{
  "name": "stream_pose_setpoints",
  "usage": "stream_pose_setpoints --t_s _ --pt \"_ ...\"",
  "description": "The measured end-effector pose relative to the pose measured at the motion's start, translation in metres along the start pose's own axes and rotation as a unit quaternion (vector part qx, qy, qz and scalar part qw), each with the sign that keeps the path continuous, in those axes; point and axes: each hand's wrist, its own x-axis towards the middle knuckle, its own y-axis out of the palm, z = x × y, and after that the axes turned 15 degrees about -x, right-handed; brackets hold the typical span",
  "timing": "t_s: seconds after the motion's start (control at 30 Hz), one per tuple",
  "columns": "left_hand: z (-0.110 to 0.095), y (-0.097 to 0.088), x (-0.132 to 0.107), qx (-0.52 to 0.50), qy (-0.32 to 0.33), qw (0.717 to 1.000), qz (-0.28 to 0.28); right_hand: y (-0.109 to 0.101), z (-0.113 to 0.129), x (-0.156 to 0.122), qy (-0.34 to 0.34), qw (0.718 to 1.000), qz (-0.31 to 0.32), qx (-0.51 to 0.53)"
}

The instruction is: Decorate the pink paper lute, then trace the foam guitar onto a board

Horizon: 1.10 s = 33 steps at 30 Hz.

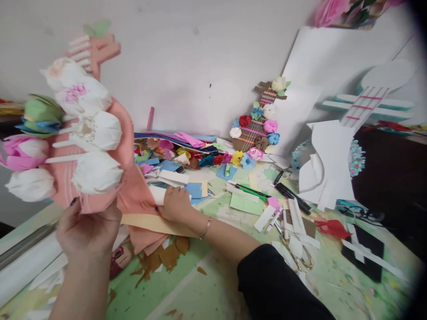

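Note:
My left hand [88, 229] grips a coral-pink paper guitar [125, 129] by its lower end, holding it upright above the table. White paper flowers [96, 173], a pink-and-white one [26, 152] and a green-and-blue one [43, 113] cover its front, along with white strips. Green leaves [97, 28] top its head. Right of it, my right hand [178, 203] is closed at the edge of a folded coral paper sheet [133, 191], its fingertips partly hidden. A piece of white paper [156, 194] touches that hand. Beneath lies a pale yellow strip [147, 221].
A brown paper guitar with flowers [248, 131] leans on the wall; a white paper guitar [327, 169] stands to the right. Paper scraps [196, 191], pens [293, 198], gold-handled scissors [296, 255], glasses [360, 211] and a black card [363, 253] lie on the table [207, 293]. White rolls [30, 266] lie left.

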Motion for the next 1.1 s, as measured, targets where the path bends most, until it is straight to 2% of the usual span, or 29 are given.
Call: stream_pose_setpoints --t_s 0.1,0.2,0.33,0.53,0.73,0.83,0.97,1.03,1.1 --pt "0.000 -0.002 0.003 -0.066 -0.028 0.995 0.063 -0.002 0.006 -0.001 0.008 1.000 0.004 0.002" --pt "0.000 -0.002 0.004 -0.092 -0.055 0.990 0.088 -0.002 0.010 0.000 -0.016 1.000 0.014 0.015" --pt "-0.001 -0.003 0.003 -0.102 -0.069 0.988 0.089 0.003 0.012 0.008 -0.067 0.997 0.026 0.040" --pt "-0.006 -0.006 0.001 -0.109 -0.074 0.986 0.101 0.010 0.009 0.035 -0.076 0.994 0.018 0.072" --pt "-0.003 -0.006 0.002 -0.116 -0.082 0.985 0.098 0.004 0.015 0.059 -0.112 0.989 0.000 0.101" --pt "-0.002 -0.007 0.003 -0.103 -0.070 0.989 0.076 0.003 -0.003 0.078 -0.063 0.992 0.019 0.109" --pt "-0.004 -0.009 0.005 -0.095 -0.054 0.992 0.062 0.014 -0.044 0.096 0.091 0.992 0.024 0.089" --pt "-0.005 -0.010 0.006 -0.091 -0.050 0.993 0.050 0.022 -0.058 0.100 0.120 0.988 0.034 0.093" --pt "-0.006 -0.010 0.006 -0.089 -0.045 0.994 0.037 0.027 -0.065 0.100 0.121 0.986 0.042 0.107"
